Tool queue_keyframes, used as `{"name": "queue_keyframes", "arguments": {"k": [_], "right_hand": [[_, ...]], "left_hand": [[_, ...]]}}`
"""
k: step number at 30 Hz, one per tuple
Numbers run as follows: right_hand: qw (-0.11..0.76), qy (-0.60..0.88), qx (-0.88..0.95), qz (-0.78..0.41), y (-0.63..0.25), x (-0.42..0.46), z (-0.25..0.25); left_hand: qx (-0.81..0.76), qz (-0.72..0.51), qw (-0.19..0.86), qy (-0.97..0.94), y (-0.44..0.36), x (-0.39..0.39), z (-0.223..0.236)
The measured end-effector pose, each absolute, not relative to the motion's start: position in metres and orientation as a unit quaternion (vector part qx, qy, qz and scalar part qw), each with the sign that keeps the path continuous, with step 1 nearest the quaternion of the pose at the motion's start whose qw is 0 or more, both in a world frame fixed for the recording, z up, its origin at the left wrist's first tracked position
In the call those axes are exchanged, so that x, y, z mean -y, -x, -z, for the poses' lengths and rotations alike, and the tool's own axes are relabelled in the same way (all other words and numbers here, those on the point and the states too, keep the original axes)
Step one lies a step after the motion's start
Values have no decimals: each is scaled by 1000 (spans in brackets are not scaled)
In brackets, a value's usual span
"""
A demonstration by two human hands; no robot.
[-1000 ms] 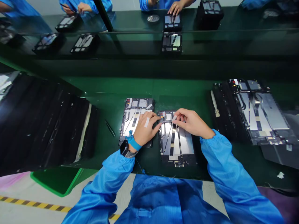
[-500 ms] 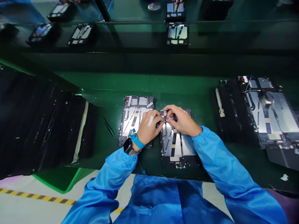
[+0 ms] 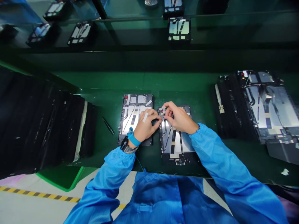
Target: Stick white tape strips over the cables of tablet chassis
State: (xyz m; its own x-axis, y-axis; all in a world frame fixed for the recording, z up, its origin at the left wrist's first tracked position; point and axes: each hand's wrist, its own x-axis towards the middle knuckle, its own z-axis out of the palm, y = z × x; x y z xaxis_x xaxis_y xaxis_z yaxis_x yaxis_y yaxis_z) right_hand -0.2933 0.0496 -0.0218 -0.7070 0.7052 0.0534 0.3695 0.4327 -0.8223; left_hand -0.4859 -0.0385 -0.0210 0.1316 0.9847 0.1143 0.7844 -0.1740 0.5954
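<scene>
Two opened tablet chassis lie side by side on the green belt. My left hand [image 3: 146, 124], with a strip of white tape on its back, rests over the lower right of the left chassis [image 3: 134, 112]. Its fingertips pinch at the top left corner of the right chassis [image 3: 175, 141]. My right hand [image 3: 178, 117] lies across the top of that right chassis, fingers curled and pinching a small part at the same corner. What sits between the fingertips is too small to name. A watch and a blue wrist strap [image 3: 133, 140] are on my left wrist.
Black tweezers [image 3: 108, 125] lie left of the chassis. A stack of black trays [image 3: 42, 124] fills the left side. More opened chassis [image 3: 263, 105] are piled at the right. Further units [image 3: 179, 28] sit on the far belt behind a rail. A paper scrap [image 3: 285, 171] lies near the right edge.
My right hand slid left along the top of the right chassis and met the left hand at its top left corner. The view tilted down slightly.
</scene>
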Motion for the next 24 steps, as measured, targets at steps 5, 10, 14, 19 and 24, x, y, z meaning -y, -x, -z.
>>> {"name": "queue_keyframes", "arguments": {"k": [5,10,14,19,24], "right_hand": [[191,335,824,-415,296,-49,17],[177,358,821,-408,296,-48,17],[184,355,819,-412,295,-49,18],[206,347,811,-423,297,-49,23],[220,335,830,-387,296,-46,29]], "left_hand": [[-627,-241,185,-717,482,36,22],[-637,-229,165,-718,475,34,22],[-632,-230,169,-721,474,34,23],[-628,-231,175,-722,476,33,24],[-645,-251,161,-703,474,32,28]]}}
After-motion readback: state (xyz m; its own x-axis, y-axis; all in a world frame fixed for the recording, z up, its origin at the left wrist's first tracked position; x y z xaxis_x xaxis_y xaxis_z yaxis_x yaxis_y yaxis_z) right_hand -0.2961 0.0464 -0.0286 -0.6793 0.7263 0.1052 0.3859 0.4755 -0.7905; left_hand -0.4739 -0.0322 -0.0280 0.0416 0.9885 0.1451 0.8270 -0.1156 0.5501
